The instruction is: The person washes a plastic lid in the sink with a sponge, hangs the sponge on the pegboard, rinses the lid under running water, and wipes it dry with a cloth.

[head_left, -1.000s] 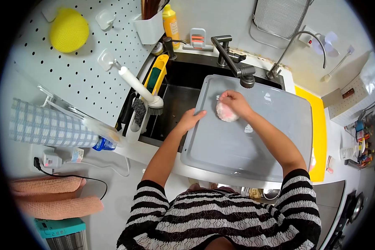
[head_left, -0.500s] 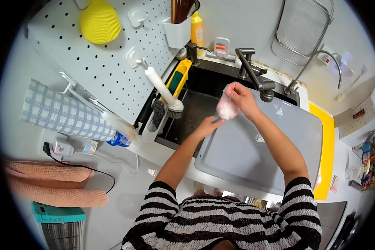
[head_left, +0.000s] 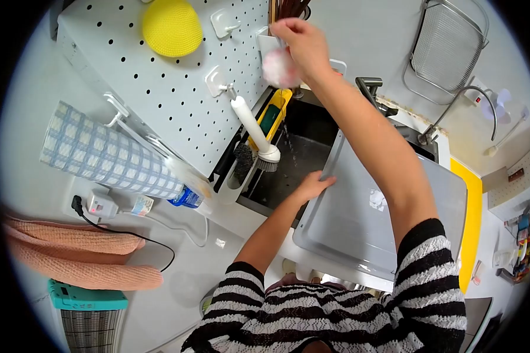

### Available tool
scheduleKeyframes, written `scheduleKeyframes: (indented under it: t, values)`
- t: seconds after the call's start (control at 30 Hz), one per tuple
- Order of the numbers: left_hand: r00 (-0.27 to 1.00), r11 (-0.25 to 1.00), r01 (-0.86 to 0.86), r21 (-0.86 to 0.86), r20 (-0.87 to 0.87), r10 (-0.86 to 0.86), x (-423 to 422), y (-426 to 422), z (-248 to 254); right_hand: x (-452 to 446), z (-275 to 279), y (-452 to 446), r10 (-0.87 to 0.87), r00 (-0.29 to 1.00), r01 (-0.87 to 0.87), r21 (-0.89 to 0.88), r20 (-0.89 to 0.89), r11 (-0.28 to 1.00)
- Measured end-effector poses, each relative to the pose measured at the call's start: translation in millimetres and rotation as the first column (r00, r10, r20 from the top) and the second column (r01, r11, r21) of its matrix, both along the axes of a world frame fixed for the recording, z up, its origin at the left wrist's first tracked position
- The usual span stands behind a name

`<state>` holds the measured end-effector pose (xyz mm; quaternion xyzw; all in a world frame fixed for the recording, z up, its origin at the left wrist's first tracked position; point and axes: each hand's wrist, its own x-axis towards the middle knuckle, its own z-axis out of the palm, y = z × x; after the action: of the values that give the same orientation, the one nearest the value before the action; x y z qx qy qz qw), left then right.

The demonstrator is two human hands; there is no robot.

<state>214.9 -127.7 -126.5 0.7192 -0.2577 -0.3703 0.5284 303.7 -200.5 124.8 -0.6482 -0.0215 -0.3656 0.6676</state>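
Observation:
Raised toward the pegboard, my right hand pinches the top of a pink and white fluffy scrubber, which hangs blurred below the fingers, in front of a white utensil holder. My left hand is low at the left edge of a large grey lid or board, fingers apart, thumb by the edge. The grey board lies over the right part of the dark sink. Drops of water show in the air above the basin.
A white-handled brush hangs over the sink's left side, beside a yellow holder. The pegboard carries a round yellow scrubber. Behind the board stand a dark faucet and a thin curved tap. A checkered roll hangs left.
My right hand has lifted the pink and white scrubber off the grey board and carried it up and left toward the pegboard. My left hand stays near the board's left edge. The view has shifted.

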Motion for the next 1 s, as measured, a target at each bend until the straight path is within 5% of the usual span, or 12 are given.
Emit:
scheduleKeyframes:
  t: [0.23,0.43,0.67,0.73,0.83,0.93,1.0]
  values:
    - [0.992,0.993,-0.078,0.092,0.109,0.068,6.4,-7.5,-30.9,38.7,28.0,21.4,-0.177,0.974,0.202,-0.182,0.142,0.962]
    - [0.998,0.998,-0.029,0.047,0.05,0.026,-0.9,1.1,6.3,34.0,28.1,32.0,-0.183,0.981,0.194,-0.255,0.069,0.947]
    - [0.996,0.998,-0.051,0.048,0.074,0.048,4.1,-4.5,-19.0,40.3,25.2,24.7,-0.068,0.989,0.09,-0.18,0.128,0.979]
    - [0.995,0.998,-0.046,0.046,0.091,0.042,5.0,-5.6,-23.6,40.2,25.2,23.0,-0.105,0.985,0.144,-0.329,0.134,0.933]
    - [0.997,0.999,-0.032,0.039,0.064,0.03,7.6,-8.8,-33.5,38.0,26.8,24.6,-0.103,0.991,0.127,-0.319,0.088,0.939]
    - [0.997,0.996,0.068,0.064,-0.04,-0.066,2.5,1.7,9.9,37.8,27.6,26.3,-0.13,0.981,0.18,-0.44,0.142,0.88]
    - [0.999,0.995,-0.004,0.104,0.038,0.001,-0.6,-0.7,5.9,33.9,26.9,29.0,-0.122,0.984,0.17,-0.487,0.129,0.857]
